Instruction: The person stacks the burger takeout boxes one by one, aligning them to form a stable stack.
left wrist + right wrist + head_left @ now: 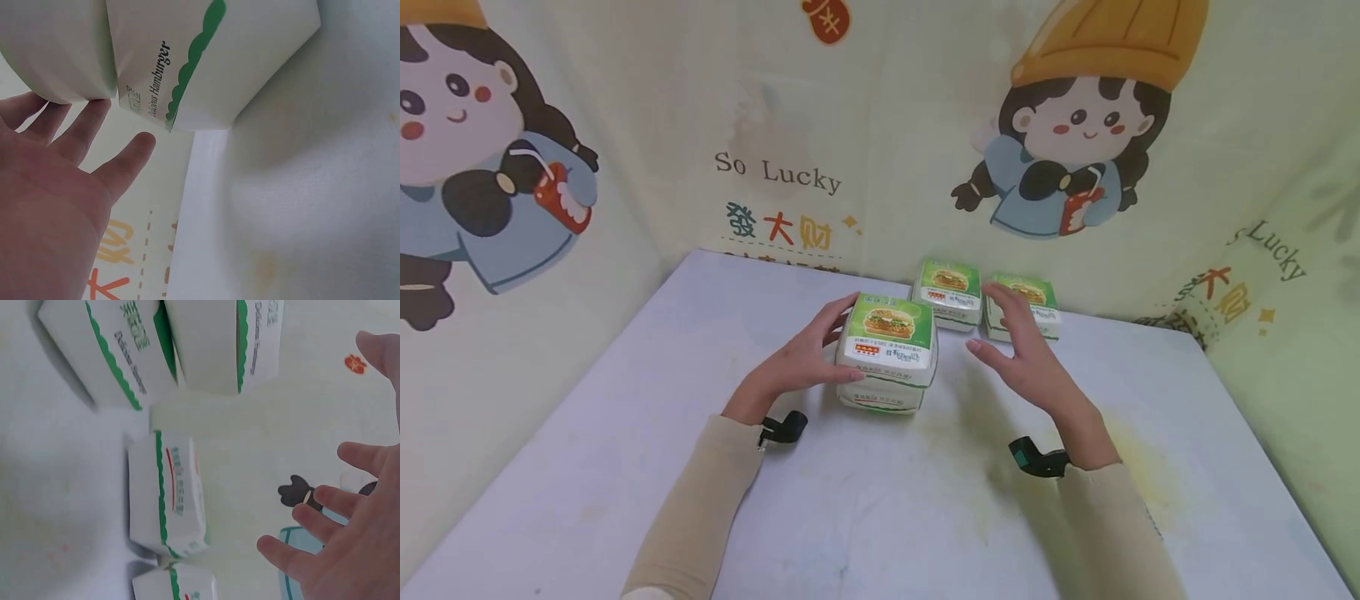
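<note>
Two hamburger boxes are stacked on the table, with a green top and a burger picture on the upper box (891,337); the lower box (880,397) is mostly hidden beneath it. My left hand (801,360) is at the stack's left side, its fingertips touching the upper box (56,50), while the thumb stands apart in the left wrist view. To the right of the stack, my right hand (1033,367) hovers with fingers spread and holds nothing. In the right wrist view that hand (356,519) is apart from every box.
Behind the stack, two more hamburger boxes stand side by side near the back edge: one on the left (947,296) and one on the right (1033,321), partly hidden by my right fingers. A printed cloth (910,125) hangs behind the white table (880,517).
</note>
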`<state>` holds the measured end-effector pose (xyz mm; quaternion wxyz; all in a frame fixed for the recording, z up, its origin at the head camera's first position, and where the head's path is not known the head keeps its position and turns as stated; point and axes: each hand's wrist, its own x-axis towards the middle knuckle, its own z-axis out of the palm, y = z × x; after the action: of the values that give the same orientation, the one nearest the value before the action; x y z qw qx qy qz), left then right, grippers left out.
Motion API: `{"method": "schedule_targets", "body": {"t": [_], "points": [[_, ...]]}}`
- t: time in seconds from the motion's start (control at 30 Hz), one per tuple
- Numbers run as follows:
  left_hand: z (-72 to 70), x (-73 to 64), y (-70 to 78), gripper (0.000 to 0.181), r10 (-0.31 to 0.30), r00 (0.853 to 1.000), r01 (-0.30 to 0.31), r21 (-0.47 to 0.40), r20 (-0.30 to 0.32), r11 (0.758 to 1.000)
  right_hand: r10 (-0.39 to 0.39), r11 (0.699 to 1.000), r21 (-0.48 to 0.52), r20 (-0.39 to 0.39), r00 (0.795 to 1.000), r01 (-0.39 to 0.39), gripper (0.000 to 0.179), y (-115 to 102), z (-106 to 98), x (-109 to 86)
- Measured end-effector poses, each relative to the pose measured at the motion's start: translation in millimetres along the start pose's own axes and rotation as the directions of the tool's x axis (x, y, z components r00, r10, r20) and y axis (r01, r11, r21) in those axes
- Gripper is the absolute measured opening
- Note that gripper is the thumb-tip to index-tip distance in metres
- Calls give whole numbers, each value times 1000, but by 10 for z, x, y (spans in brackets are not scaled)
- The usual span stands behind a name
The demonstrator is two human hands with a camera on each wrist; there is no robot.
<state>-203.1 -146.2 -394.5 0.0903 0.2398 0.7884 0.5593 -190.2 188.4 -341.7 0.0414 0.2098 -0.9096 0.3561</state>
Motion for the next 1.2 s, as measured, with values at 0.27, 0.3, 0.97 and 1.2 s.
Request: {"method": "schedule_targets", "body": {"t": [0.27, 0.3, 0.97, 1.2], "points": [[10, 5, -12, 109, -23, 1000, 23, 1, -2, 1000, 55, 998, 3, -42, 998, -55, 76, 176, -146, 30], [9, 3, -14, 109, -27, 1000, 27, 2, -1, 1000, 58, 998, 1, -47, 997, -58, 76, 201, -161, 35], [13, -13, -10, 109, -13, 1000, 13, 5, -5, 1000, 151, 983, -98, -64, 986, -156, 84, 602, -412, 102], [10, -7, -6, 108, -16, 1000, 17, 5, -4, 1000, 188, 971, -138, -51, 981, -193, 87, 763, -479, 201]]}}
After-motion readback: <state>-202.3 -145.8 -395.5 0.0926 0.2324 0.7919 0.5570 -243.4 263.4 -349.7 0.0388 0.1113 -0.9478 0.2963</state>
